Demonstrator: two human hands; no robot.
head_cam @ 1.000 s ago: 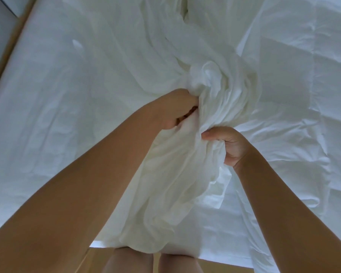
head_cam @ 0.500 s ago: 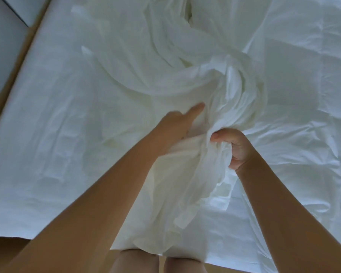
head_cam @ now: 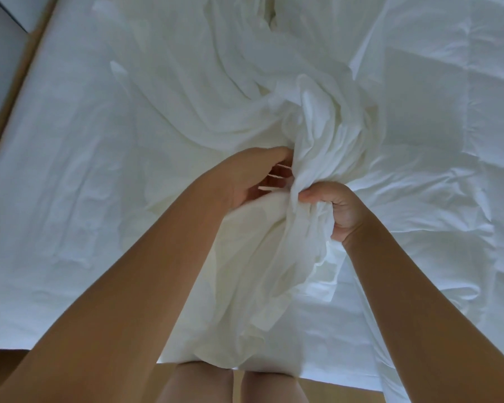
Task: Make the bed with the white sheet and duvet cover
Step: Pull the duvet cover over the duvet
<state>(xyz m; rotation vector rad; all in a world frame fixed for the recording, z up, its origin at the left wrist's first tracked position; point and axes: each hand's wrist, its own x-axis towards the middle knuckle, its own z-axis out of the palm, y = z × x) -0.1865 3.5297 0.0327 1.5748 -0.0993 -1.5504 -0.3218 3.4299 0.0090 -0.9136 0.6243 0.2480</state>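
A bunched white duvet cover (head_cam: 274,251) runs from the bed's middle down over the near edge in front of me. My left hand (head_cam: 253,175) curls its fingers into the gathered cloth, fingertips hidden in the folds. My right hand (head_cam: 336,207) grips the same bunch just to the right, thumb on top. A white sheet (head_cam: 70,175) lies wrinkled and flat on the mattress at the left. A quilted white duvet (head_cam: 448,126) covers the right side.
A wooden bed frame edge (head_cam: 18,91) runs along the left, with pale floor beyond it. My bare legs (head_cam: 233,385) stand against the bed's near edge, over a wooden floor (head_cam: 332,391).
My left hand let go, reached forward with fingers straight, and now curls into the cloth higher up. My right hand kept its grip. More cloth is gathered toward me.
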